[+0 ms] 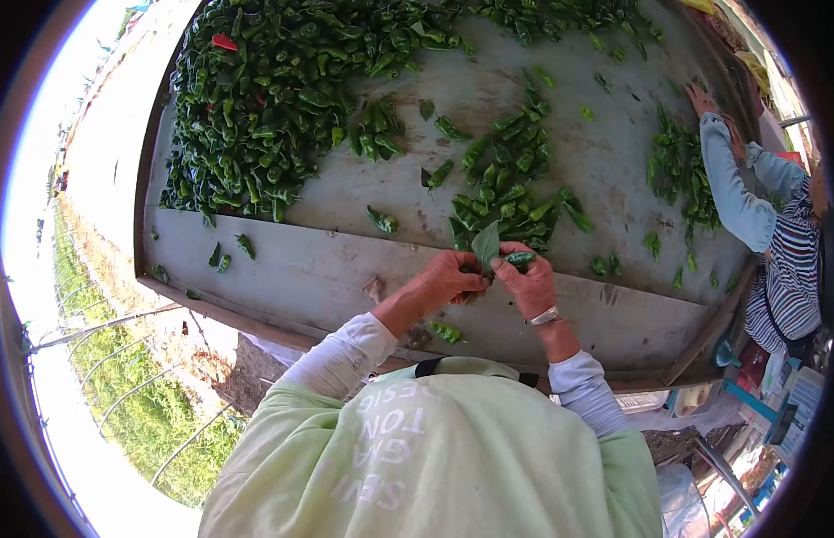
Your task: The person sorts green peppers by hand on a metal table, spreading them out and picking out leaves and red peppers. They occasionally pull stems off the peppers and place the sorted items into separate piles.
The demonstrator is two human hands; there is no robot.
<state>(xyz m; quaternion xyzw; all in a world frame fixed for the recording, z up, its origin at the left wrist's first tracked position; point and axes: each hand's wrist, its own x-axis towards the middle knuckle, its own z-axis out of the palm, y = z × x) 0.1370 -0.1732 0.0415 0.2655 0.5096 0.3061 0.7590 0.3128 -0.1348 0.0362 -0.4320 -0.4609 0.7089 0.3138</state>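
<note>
Pepper (521, 258) sits clamped between the thumb and fingers of my right hand (532, 289); my left hand (451, 278) curls in at the base of a leaf (486, 244), though whether it grips I cannot tell. Too hard a squeeze might bruise the pepper, and a slack one might drop it among the loose peppers (507, 175) just beyond my hands. Its long axis runs roughly crosswise, tip unclear; the leaf points away from me.
</note>
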